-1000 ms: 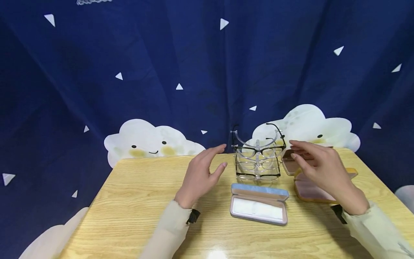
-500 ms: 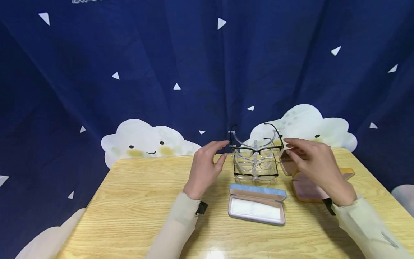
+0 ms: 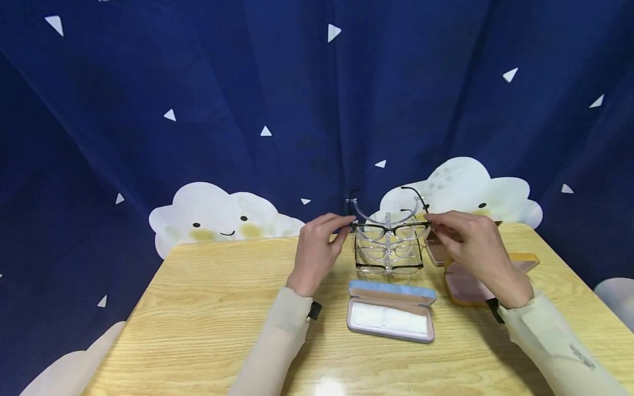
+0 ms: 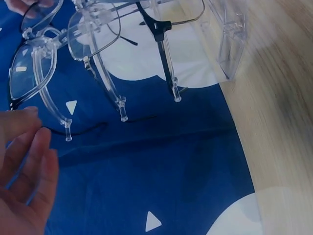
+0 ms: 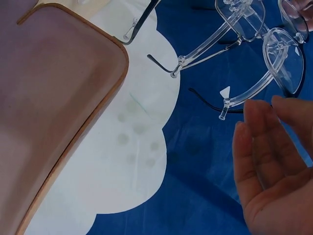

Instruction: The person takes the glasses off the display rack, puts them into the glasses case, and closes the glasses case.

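Observation:
Black half-rim eyeglasses (image 3: pixel 389 229) sit on the top level of a clear display stand (image 3: pixel 388 218), temples pointing back. My left hand (image 3: pixel 315 250) pinches their left end by the hinge, thumb and forefinger together. At the opposite end, my right hand (image 3: pixel 477 247) pinches the other hinge corner. The left wrist view shows my left fingertips (image 4: pixel 30 115) at the frame corner, the dark temple running on behind them. In the right wrist view my right fingertips (image 5: pixel 259 110) meet along the temple. Below, thin metal-rimmed glasses (image 3: pixel 381 252) and another black-topped pair (image 3: pixel 371 267) rest on lower levels.
An open blue glasses case (image 3: pixel 391 291) holding a folded white cloth (image 3: pixel 388 319) lies in front of the stand. An open yellow case (image 3: pixel 458 291) and a brown-lined case (image 3: pixel 438 248) stand to the right, partly behind my right hand. A blue curtain (image 3: pixel 297 82) hangs behind the table.
Both hands have moved inward, from apart on either side of the stand to pinching the ends of the top glasses. The view has shifted slightly; the cases stay put.

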`<state>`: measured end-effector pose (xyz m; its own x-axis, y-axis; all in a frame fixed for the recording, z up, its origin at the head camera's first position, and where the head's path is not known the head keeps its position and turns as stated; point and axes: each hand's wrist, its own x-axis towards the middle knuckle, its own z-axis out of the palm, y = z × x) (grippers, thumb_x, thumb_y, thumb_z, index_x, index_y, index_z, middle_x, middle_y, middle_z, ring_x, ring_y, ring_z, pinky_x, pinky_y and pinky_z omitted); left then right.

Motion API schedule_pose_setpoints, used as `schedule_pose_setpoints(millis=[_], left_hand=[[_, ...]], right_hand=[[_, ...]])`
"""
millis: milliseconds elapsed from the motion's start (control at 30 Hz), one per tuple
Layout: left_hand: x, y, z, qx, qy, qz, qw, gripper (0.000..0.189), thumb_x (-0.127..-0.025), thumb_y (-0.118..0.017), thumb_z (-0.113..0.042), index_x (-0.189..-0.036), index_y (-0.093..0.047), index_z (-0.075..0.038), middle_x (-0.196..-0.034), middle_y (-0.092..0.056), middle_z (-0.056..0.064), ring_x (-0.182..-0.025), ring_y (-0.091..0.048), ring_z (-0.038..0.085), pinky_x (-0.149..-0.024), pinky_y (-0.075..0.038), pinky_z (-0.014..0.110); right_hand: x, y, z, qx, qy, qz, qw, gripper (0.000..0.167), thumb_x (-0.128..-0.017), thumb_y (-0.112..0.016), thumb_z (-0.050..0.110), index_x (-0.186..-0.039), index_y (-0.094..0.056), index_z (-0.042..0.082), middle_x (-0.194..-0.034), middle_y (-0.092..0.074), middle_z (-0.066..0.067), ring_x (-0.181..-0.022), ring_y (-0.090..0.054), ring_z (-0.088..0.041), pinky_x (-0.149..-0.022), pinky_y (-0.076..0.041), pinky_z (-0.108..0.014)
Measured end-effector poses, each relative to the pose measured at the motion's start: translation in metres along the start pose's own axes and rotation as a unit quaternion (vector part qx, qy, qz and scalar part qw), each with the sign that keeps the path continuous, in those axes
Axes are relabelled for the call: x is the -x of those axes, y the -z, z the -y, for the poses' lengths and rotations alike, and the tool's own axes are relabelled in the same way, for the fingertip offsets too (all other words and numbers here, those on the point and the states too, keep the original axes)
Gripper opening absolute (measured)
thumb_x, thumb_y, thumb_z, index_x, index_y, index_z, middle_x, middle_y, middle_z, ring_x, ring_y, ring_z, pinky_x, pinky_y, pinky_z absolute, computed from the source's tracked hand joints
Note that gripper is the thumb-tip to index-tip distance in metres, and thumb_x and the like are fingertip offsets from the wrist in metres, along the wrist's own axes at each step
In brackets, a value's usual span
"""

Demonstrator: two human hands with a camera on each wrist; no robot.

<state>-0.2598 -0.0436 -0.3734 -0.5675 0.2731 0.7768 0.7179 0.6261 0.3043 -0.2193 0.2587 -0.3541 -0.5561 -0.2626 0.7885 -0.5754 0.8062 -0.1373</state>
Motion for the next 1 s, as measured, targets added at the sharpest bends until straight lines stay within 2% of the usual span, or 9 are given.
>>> schedule_pose_setpoints(millis=[100, 233, 333, 533, 667, 833, 900, 1000], left_hand=[[-0.001, -0.002, -0.001, -0.002, -0.011, -0.017, 0.9998, 0.016, -0.093, -0.077, -0.009, -0.106, -0.083, -0.016, -0.096, -0.081, -0.002, -0.088, -0.076, 0.012, -0.078, -0.061, 0.029], [-0.002, -0.003, -0.001, 0.003, -0.017, -0.034, 0.9993, 0.013, -0.093, -0.078, -0.008, -0.103, -0.083, -0.014, -0.096, -0.081, -0.002, -0.089, -0.077, 0.013, -0.081, -0.062, 0.030], [-0.001, -0.004, -0.001, 0.002, -0.021, -0.037, 0.9991, 0.013, -0.092, -0.079, -0.009, -0.103, -0.083, -0.014, -0.096, -0.081, -0.002, -0.089, -0.077, 0.013, -0.080, -0.062, 0.030], [-0.001, -0.002, -0.002, -0.011, -0.041, -0.045, 0.9981, 0.013, -0.093, -0.079, -0.012, -0.105, -0.083, -0.014, -0.095, -0.080, -0.001, -0.088, -0.076, 0.014, -0.080, -0.061, 0.028], [-0.002, 0.004, -0.005, -0.013, -0.056, -0.060, 0.9965, 0.013, -0.094, -0.078, -0.014, -0.106, -0.083, -0.013, -0.095, -0.080, 0.000, -0.088, -0.075, 0.014, -0.080, -0.062, 0.028], [-0.004, 0.013, -0.010, -0.007, -0.075, -0.078, 0.9940, 0.014, -0.095, -0.076, -0.014, -0.107, -0.082, -0.011, -0.096, -0.080, 0.002, -0.088, -0.075, 0.016, -0.080, -0.062, 0.027], [-0.004, 0.018, -0.012, -0.007, -0.085, -0.081, 0.9931, 0.014, -0.096, -0.075, -0.014, -0.107, -0.082, -0.010, -0.096, -0.080, 0.002, -0.088, -0.075, 0.016, -0.080, -0.062, 0.026], [-0.003, 0.025, -0.016, -0.006, -0.100, -0.084, 0.9914, 0.014, -0.096, -0.075, -0.013, -0.107, -0.082, -0.010, -0.096, -0.080, 0.002, -0.088, -0.074, 0.016, -0.079, -0.062, 0.025]], right_hand=[[0.000, -0.001, 0.001, 0.002, 0.005, -0.001, 1.0000, 0.033, -0.074, -0.082, -0.013, -0.101, -0.082, 0.007, -0.092, -0.082, -0.007, -0.075, -0.076, -0.022, -0.068, -0.056, -0.025], [-0.001, -0.003, 0.001, -0.005, 0.005, -0.003, 1.0000, 0.033, -0.074, -0.083, -0.014, -0.100, -0.082, 0.006, -0.091, -0.082, -0.008, -0.075, -0.076, -0.022, -0.069, -0.055, -0.022], [-0.001, -0.004, 0.001, -0.008, 0.005, -0.007, 0.9999, 0.034, -0.074, -0.082, -0.015, -0.100, -0.082, 0.005, -0.091, -0.082, -0.008, -0.074, -0.076, -0.023, -0.069, -0.055, -0.019], [0.000, -0.003, 0.002, -0.013, 0.011, -0.030, 0.9994, 0.035, -0.074, -0.080, -0.016, -0.102, -0.082, 0.004, -0.089, -0.081, -0.009, -0.072, -0.074, -0.022, -0.066, -0.054, -0.022], [0.000, 0.000, 0.005, -0.027, 0.018, -0.044, 0.9985, 0.038, -0.074, -0.079, -0.016, -0.105, -0.081, 0.005, -0.089, -0.081, -0.008, -0.071, -0.070, -0.017, -0.068, -0.051, -0.010], [0.000, 0.005, 0.011, -0.052, 0.029, -0.067, 0.9960, 0.038, -0.075, -0.078, -0.016, -0.107, -0.081, 0.004, -0.090, -0.081, -0.009, -0.073, -0.068, -0.014, -0.078, -0.044, 0.001], [-0.001, 0.008, 0.014, -0.047, 0.036, -0.071, 0.9957, 0.036, -0.076, -0.077, -0.014, -0.107, -0.080, 0.003, -0.091, -0.080, -0.009, -0.073, -0.068, -0.017, -0.080, -0.044, 0.000], [-0.001, 0.012, 0.018, -0.023, 0.056, -0.075, 0.9953, 0.032, -0.078, -0.075, -0.010, -0.107, -0.080, 0.001, -0.091, -0.080, -0.010, -0.072, -0.070, -0.020, -0.072, -0.052, -0.013]])
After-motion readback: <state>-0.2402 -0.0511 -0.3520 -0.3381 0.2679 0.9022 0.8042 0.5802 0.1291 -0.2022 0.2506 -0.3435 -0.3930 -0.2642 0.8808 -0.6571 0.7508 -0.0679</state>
